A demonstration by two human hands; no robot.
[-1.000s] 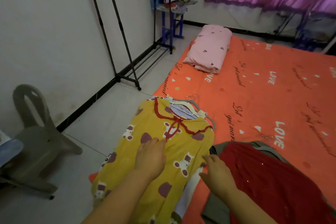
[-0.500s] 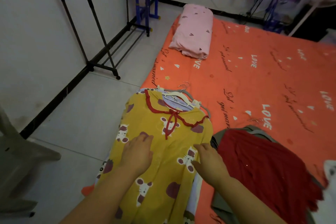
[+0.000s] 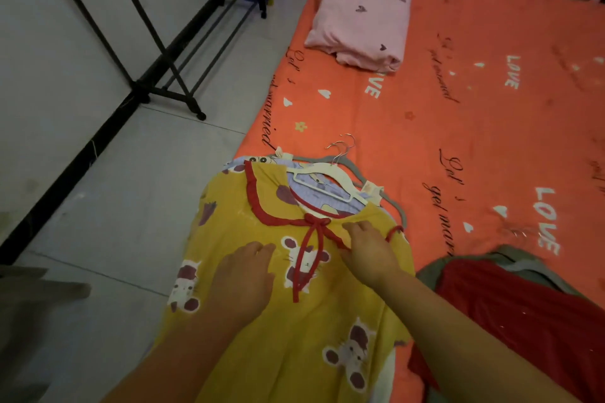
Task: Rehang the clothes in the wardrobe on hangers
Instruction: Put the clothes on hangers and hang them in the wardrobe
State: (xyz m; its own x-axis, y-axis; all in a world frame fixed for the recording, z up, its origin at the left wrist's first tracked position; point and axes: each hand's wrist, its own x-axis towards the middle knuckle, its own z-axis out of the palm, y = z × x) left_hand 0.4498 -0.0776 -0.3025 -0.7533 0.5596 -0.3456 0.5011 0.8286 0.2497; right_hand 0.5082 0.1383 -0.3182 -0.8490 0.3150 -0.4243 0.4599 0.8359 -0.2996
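Observation:
A yellow dress [image 3: 294, 321] with mouse prints and a red frilled collar lies flat on the near corner of the bed, over a light blue garment. White and grey hangers [image 3: 327, 173] with metal hooks stick out at its neck. My left hand [image 3: 242, 275] rests flat on the dress left of the red bow. My right hand [image 3: 370, 249] lies on the dress just below the collar at the right, fingers stretched toward the neckline. A dark red garment [image 3: 523, 321] is heaped on the bed to the right.
The bed has an orange sheet [image 3: 458, 108] with a pink pillow [image 3: 363, 6] at its head. A black clothes rack [image 3: 163, 69] stands on the tiled floor by the left wall. A grey chair's edge [image 3: 29, 304] shows at lower left.
Both hands have slid up the yellow dress toward its collar, the right one from the dress's right edge to the neckline. The view has tilted down and closer.

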